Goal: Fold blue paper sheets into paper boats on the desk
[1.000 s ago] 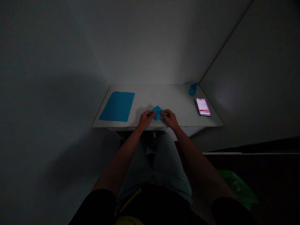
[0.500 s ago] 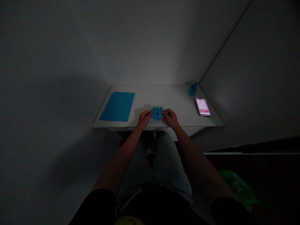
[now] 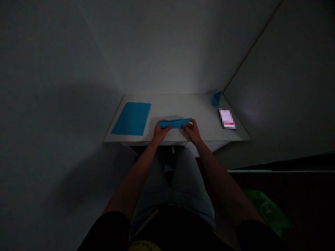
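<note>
As the hands sit: left hand (image 3: 161,134) and right hand (image 3: 191,131) pinching either end of a folded blue paper strip (image 3: 175,123), near side of the desk (image 3: 183,104).
Left: flat blue sheet (image 3: 131,119).
Far right: small folded blue paper (image 3: 216,98), blurry pink-white card (image 3: 227,119) just nearer.

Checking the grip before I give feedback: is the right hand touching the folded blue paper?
Touching: the head view shows the right hand pressed against the right end of the folded blue paper.
</note>
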`<state>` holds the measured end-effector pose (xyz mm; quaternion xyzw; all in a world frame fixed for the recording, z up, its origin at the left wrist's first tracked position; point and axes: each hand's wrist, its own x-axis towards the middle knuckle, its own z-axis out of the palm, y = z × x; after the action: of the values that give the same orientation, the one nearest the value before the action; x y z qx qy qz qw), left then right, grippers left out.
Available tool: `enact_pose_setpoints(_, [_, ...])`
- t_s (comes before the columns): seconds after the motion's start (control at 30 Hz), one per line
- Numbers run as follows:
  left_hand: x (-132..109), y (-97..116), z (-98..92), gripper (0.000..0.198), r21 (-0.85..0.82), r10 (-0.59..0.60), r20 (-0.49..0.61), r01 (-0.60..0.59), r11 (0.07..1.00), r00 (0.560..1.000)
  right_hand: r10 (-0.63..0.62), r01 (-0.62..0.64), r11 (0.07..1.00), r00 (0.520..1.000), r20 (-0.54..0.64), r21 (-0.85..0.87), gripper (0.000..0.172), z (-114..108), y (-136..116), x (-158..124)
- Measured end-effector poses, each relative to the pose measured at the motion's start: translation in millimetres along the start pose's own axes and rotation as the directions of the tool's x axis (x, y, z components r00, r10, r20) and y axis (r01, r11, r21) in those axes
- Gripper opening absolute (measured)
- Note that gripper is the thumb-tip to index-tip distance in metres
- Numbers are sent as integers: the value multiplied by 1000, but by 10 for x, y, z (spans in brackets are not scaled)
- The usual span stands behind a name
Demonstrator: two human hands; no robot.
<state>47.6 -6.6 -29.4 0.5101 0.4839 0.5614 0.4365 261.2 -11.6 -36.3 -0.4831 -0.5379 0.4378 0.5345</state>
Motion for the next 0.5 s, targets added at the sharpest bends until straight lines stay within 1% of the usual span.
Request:
enact_pose_setpoints(0.07, [-8, -1, -13, 56, 45, 6, 30, -8, 999, 1000, -10, 10, 1000, 1000, 20, 1, 71, 6, -17, -13])
enact_pose_setpoints(0.1, [-8, -8, -18, 54, 49, -3, 34, 1, 999, 999, -11, 12, 1000, 1000, 21, -3, 70, 7, -23, -16])
enact_pose_setpoints(0.17, [0, -32, -24, 49, 38, -29, 8, 29, 999, 1000, -6, 7, 1000, 1000, 15, -31, 63, 5, -32, -17])
enact_pose_setpoints(0.23, [15, -58, -31, 46, 42, -55, -46, 57, 997, 997, 8, -7, 998, 1000, 12, -70, 57, 1, -44, -16])
enact_pose_setpoints(0.37, [34, -84, -74, 54, 71, -73, -132, 83, 994, 989, 2, -4, 995, 1000, -19, -101, 54, -20, -101, -45])
enact_pose_setpoints(0.43, [31, -87, -104, 57, 49, -73, -141, 81, 996, 987, -27, 25, 994, 999, -18, -108, 53, -51, -148, -94])
enact_pose_setpoints(0.5, [24, -93, -126, 62, 26, -71, -138, 76, 997, 988, -62, 64, 988, 998, 20, -139, 57, -105, -204, -169])
